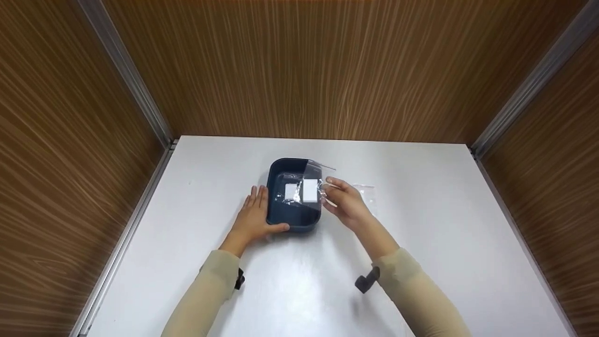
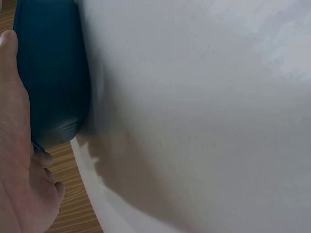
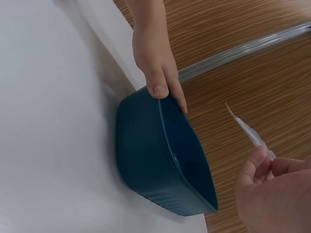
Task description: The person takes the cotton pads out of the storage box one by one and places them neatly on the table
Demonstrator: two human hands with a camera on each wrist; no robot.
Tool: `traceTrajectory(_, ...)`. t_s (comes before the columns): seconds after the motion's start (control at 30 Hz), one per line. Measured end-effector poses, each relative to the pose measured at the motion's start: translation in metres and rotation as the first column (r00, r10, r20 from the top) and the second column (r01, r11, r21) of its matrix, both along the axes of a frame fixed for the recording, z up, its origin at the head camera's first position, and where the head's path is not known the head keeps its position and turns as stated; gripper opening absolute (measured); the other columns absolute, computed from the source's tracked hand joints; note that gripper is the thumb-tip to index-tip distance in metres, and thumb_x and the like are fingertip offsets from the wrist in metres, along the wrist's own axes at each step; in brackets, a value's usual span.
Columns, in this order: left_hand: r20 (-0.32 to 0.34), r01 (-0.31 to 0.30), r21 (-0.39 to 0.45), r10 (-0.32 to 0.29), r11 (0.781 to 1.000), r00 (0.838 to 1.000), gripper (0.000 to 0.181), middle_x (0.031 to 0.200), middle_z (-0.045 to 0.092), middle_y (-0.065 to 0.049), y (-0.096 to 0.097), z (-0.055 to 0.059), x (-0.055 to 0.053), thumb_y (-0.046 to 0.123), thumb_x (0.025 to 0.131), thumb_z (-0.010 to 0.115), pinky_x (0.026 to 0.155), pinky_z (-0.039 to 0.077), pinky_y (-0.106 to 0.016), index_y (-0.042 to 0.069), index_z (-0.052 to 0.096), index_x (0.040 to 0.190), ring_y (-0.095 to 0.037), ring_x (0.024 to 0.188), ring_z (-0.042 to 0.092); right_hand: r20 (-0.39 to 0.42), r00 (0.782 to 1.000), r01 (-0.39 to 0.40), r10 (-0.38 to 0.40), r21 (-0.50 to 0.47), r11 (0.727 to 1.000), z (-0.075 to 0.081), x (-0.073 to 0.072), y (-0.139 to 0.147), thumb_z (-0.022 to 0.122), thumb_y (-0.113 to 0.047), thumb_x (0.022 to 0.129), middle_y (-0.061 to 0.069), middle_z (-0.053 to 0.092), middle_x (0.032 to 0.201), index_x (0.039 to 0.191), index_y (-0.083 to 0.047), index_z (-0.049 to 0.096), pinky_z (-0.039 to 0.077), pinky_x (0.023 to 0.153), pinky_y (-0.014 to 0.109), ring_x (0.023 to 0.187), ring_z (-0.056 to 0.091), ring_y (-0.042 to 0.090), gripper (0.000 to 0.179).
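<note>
A dark blue rectangular plastic bin (image 1: 294,220) stands on the white table. My left hand (image 1: 252,220) rests along its left side and near left corner, fingers straight, thumb lying at the rim. My right hand (image 1: 346,202) pinches a clear plastic bag (image 1: 310,190) with a white label by its right edge, over the right part of the bin. In the right wrist view this bag (image 3: 250,132) shows edge-on, raised above the rim. Another clear bag (image 1: 290,191) with a white label lies inside the bin, partly hidden behind the held one.
One more clear bag (image 1: 367,194) lies on the white table (image 1: 421,224) to the right of the bin, partly behind my right hand. Wood-grain panels (image 1: 290,70) with metal corner rails enclose the table at the back and sides.
</note>
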State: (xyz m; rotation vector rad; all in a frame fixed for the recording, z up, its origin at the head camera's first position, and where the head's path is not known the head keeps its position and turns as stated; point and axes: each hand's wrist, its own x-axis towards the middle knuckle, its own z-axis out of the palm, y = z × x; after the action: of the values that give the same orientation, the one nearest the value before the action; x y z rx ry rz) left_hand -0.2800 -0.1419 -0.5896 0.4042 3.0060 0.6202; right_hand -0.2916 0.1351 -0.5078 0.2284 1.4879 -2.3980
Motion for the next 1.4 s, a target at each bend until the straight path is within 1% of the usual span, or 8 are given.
traceTrajectory(0.1, 0.0, 0.0, -0.011, 0.0, 1.0, 1.0, 0.144, 0.166, 0.006, -0.021, 0.0, 0.001, 0.0, 0.094, 0.065, 0.054, 0.125, 0.002, -0.042, -0.002, 0.0, 0.158, -0.033, 0.154, -0.004, -0.003, 1.0, -0.007, 0.007, -0.012, 1.0, 0.003, 0.002, 0.009, 0.056, 0.001, 0.098, 0.003, 0.064, 0.1, 0.134, -0.003, 0.049, 0.055, 0.082, 0.028, 0.089, 0.063, 0.016, 0.036)
traceTrajectory(0.27, -0.005, 0.007, 0.0, -0.007, 1.0, 1.0, 0.14, 0.166, 0.004, -0.022, 0.001, 0.001, 0.0, 0.086, 0.069, 0.061, 0.125, 0.003, -0.044, -0.004, 0.001, 0.157, -0.034, 0.154, -0.004, 0.01, 1.0, -0.001, 0.001, -0.028, 1.0, 0.01, 0.004, 0.026, 0.057, 0.0, 0.098, 0.002, 0.063, 0.101, 0.138, -0.005, 0.047, 0.055, 0.083, 0.028, 0.09, 0.062, 0.014, 0.041)
traceTrajectory(0.43, -0.002, 0.001, -0.009, -0.002, 1.0, 1.0, 0.143, 0.166, 0.004, -0.022, 0.0, 0.0, 0.001, 0.09, 0.066, 0.058, 0.125, 0.003, -0.043, -0.003, 0.0, 0.157, -0.034, 0.154, -0.004, 0.025, 1.0, 0.015, -0.014, -0.058, 0.998, 0.015, 0.006, 0.044, 0.058, -0.001, 0.098, 0.003, 0.062, 0.105, 0.141, -0.006, 0.045, 0.055, 0.085, 0.027, 0.095, 0.062, 0.015, 0.044)
traceTrajectory(0.67, 0.015, -0.013, -0.012, 0.014, 1.0, 1.0, 0.143, 0.166, 0.003, -0.02, -0.001, 0.0, 0.002, 0.091, 0.065, 0.059, 0.125, 0.003, -0.042, -0.001, 0.0, 0.158, -0.031, 0.154, -0.005, 0.044, 0.999, 0.027, -0.021, -0.131, 0.991, 0.016, 0.011, 0.066, 0.056, 0.0, 0.099, 0.003, 0.061, 0.102, 0.135, -0.007, 0.048, 0.056, 0.078, 0.025, 0.092, 0.06, 0.015, 0.037)
traceTrajectory(0.83, 0.022, -0.004, 0.001, 0.004, 1.0, 1.0, 0.144, 0.166, 0.002, -0.02, 0.001, -0.001, 0.003, 0.091, 0.065, 0.058, 0.125, 0.003, -0.043, -0.001, -0.001, 0.158, -0.032, 0.154, -0.006, 0.052, 0.998, 0.046, -0.038, -0.162, 0.986, 0.014, 0.014, 0.086, 0.054, 0.002, 0.099, 0.003, 0.063, 0.098, 0.133, -0.007, 0.048, 0.056, 0.075, 0.024, 0.088, 0.061, 0.014, 0.035)
traceTrajectory(1.03, 0.018, -0.007, 0.001, 0.007, 1.0, 1.0, 0.144, 0.166, 0.004, -0.02, 0.003, -0.002, 0.004, 0.092, 0.065, 0.057, 0.125, 0.003, -0.043, -0.001, -0.001, 0.158, -0.032, 0.155, -0.005, 0.081, 0.996, 0.047, -0.029, -0.228, 0.972, 0.009, 0.017, 0.112, 0.052, 0.003, 0.1, 0.004, 0.063, 0.094, 0.119, -0.011, 0.058, 0.054, 0.071, 0.024, 0.082, 0.061, 0.015, 0.025)
traceTrajectory(1.23, -0.007, 0.002, 0.009, -0.002, 1.0, 1.0, 0.142, 0.166, 0.006, -0.022, 0.003, -0.001, 0.004, 0.088, 0.066, 0.062, 0.125, 0.004, -0.044, -0.003, 0.003, 0.158, -0.034, 0.154, -0.003, 0.09, 0.995, 0.064, -0.039, -0.297, 0.953, 0.001, 0.018, 0.136, 0.05, 0.005, 0.101, 0.005, 0.064, 0.095, 0.117, -0.009, 0.058, 0.054, 0.074, 0.023, 0.085, 0.063, 0.015, 0.023)
traceTrajectory(1.4, 0.02, -0.007, 0.022, 0.006, 1.0, 1.0, 0.141, 0.166, 0.002, -0.02, 0.003, -0.001, 0.005, 0.083, 0.067, 0.066, 0.126, 0.002, -0.043, -0.002, 0.0, 0.158, -0.032, 0.154, -0.006, 0.127, 0.991, 0.08, -0.038, -0.346, 0.935, -0.011, 0.019, 0.153, 0.047, 0.004, 0.102, 0.005, 0.064, 0.096, 0.115, -0.009, 0.06, 0.053, 0.078, 0.023, 0.087, 0.062, 0.014, 0.023)
